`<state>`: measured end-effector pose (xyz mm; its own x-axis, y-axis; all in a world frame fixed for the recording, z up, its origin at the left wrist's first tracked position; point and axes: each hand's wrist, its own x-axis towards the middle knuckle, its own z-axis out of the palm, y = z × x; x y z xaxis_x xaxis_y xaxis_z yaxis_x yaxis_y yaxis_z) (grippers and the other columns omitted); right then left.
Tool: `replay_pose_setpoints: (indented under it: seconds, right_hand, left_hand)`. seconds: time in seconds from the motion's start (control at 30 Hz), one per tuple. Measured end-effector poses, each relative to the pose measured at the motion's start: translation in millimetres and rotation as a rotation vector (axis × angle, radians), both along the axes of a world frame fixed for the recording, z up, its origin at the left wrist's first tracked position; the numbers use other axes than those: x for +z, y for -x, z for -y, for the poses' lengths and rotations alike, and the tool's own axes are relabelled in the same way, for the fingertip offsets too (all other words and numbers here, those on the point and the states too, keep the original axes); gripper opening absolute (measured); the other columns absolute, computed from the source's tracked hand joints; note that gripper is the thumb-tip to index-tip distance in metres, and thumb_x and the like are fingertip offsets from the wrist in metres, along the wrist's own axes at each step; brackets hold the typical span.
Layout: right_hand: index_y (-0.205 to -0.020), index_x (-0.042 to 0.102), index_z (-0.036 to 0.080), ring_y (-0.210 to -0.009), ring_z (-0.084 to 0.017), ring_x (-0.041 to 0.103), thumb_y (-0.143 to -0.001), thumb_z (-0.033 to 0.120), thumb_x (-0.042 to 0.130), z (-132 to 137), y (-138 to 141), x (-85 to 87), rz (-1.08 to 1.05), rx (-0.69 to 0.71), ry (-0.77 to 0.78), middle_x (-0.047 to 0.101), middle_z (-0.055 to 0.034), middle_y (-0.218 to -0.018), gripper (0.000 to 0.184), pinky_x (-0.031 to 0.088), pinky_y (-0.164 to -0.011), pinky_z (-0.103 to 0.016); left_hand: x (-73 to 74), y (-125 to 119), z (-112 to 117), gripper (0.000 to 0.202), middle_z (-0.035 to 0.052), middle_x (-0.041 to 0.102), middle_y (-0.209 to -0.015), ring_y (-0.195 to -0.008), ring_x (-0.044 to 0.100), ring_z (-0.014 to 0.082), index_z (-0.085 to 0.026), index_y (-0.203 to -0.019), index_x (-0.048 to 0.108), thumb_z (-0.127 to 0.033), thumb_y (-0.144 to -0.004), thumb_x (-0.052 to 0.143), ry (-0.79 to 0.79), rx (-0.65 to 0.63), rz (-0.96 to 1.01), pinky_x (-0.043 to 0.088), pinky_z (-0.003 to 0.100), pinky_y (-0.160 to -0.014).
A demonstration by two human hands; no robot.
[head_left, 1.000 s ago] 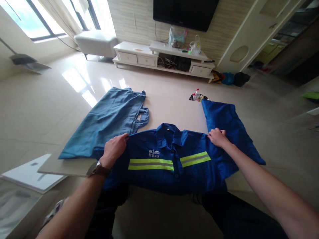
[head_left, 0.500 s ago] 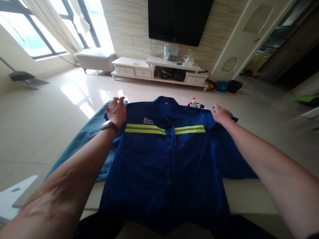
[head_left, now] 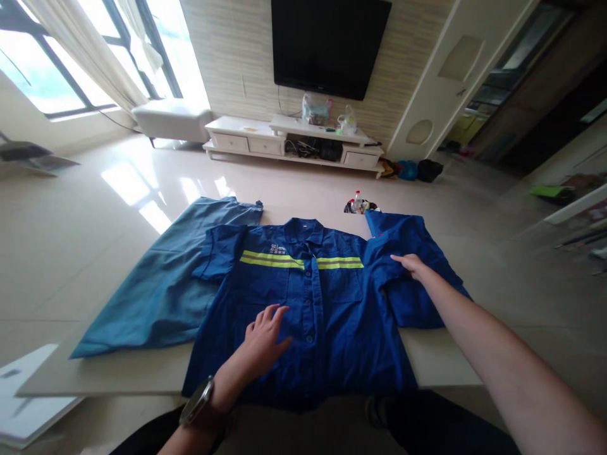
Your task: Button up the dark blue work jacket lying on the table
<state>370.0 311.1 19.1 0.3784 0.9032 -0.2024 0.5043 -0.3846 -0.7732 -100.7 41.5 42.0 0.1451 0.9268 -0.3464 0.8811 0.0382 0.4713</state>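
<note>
A dark blue work shirt with yellow reflective stripes lies face up on a pale table, collar pointing away from me. My left hand, with a watch on the wrist, rests open and flat on the shirt's lower front, left of the buttons. My right hand lies open on the shirt's right sleeve, fingers stretched towards the chest. Under the shirt's left side lies a lighter blue garment, spread flat.
A small bottle and dark bits sit at the table's far edge. A white board lies lower left. Beyond the table are shiny floor tiles, a white TV cabinet, a wall television and a white stool.
The shirt, held by both shoulders, was pushed away and laid flat. Both hands let go; the left drew back to the lower front, the right came onto the right sleeve.
</note>
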Motion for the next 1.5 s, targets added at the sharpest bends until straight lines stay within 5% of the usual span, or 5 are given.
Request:
replay_pose_setpoints:
  seconds: [0.3,0.57,0.8,1.3,1.5]
  right_hand:
    - [-0.103,0.073,0.016,-0.120,-0.028,0.064,-0.086,0.035,0.062,24.7,54.8,27.1,0.397,0.361,-0.310,0.071,-0.0144,-0.124,0.028,0.051,-0.105,-0.039]
    - [-0.148,0.056,0.026,-0.153,-0.034,0.035,-0.079,0.012,0.056,99.9,132.1,-46.8,0.673,0.900,-0.110,0.045,-0.0053,-0.163,0.070,0.041,-0.119,-0.055]
    - [-0.155,0.049,0.028,-0.152,-0.038,0.037,-0.091,0.035,0.053,102.9,123.4,-49.4,0.781,0.887,0.005,0.042,-0.0036,-0.164,0.064,0.039,-0.119,-0.057]
    - [-0.161,0.030,0.011,-0.160,-0.028,0.019,-0.101,0.043,0.030,-35.5,186.4,-68.8,0.766,0.497,0.144,0.024,-0.0152,-0.171,0.068,0.023,-0.128,-0.048]
    - [-0.143,0.053,0.008,-0.143,-0.040,0.042,-0.095,0.035,0.044,-37.5,223.6,-25.3,0.819,0.522,0.042,0.051,-0.0262,-0.148,0.056,0.037,-0.116,-0.059]
  left_hand:
    - [-4.2,14.6,-17.7,0.051,0.0156,0.048,-0.148,-0.134,0.047,0.0337,-0.022,-0.145,0.046,-0.036,-0.096,0.048,-0.121,0.039,0.007,0.047,0.053,-0.102]
    - [4.5,7.7,-5.5,0.067,0.0179,0.042,-0.151,-0.136,0.046,0.0333,-0.020,-0.157,0.028,-0.035,-0.096,0.050,-0.159,0.061,0.085,0.045,0.051,-0.107]
    - [17.7,12.9,0.2,0.066,0.0175,0.043,-0.152,-0.137,0.044,0.0344,-0.019,-0.157,0.031,-0.037,-0.096,0.051,-0.105,0.026,0.033,0.044,0.052,-0.108]
    - [25.1,1.3,1.9,0.069,0.0147,0.044,-0.156,-0.144,0.040,0.0325,-0.021,-0.158,0.035,-0.034,-0.093,0.051,-0.036,-0.088,0.010,0.034,0.052,-0.119]
    - [39.8,10.0,3.1,0.063,0.0163,0.049,-0.151,-0.138,0.045,0.0346,-0.019,-0.155,0.040,-0.035,-0.095,0.051,-0.108,-0.083,0.021,0.037,0.053,-0.116]
